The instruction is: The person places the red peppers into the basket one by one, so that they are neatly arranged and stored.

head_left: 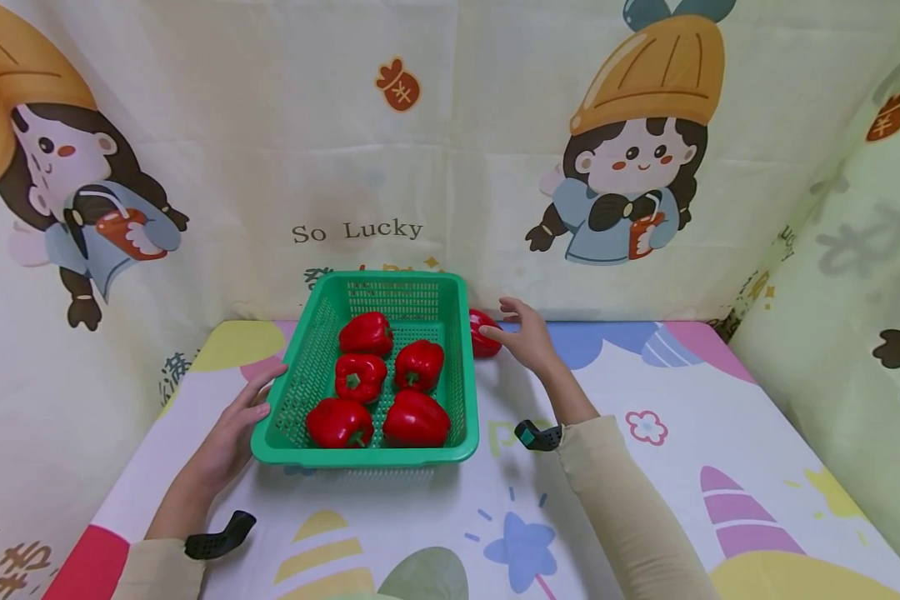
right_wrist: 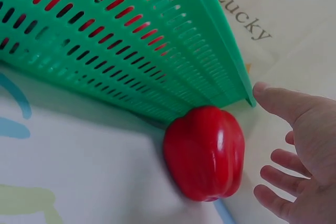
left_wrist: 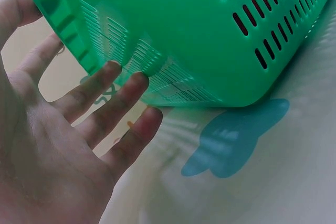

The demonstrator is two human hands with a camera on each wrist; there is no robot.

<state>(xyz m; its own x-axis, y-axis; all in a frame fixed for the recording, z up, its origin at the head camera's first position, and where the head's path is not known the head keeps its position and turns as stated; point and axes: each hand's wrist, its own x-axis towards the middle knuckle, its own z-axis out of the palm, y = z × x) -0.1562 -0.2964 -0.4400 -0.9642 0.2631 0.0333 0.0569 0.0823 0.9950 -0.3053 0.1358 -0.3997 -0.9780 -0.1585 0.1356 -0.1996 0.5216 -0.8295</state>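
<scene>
A green plastic basket with slotted walls holds several red bell peppers. Against the left wall of the basket, my left hand rests with spread fingers, its fingertips at the side in the left wrist view. One more red bell pepper lies on the table just outside the basket's right wall. My right hand is beside that pepper, fingers apart and nothing gripped; its thumb overlaps the pepper in the head view. In the right wrist view a gap shows between the fingers and the pepper.
The table is covered by a white cloth with coloured prints. Behind it hangs a cream curtain with cartoon figures, close to the basket's far end. Another curtain side borders the table on the right.
</scene>
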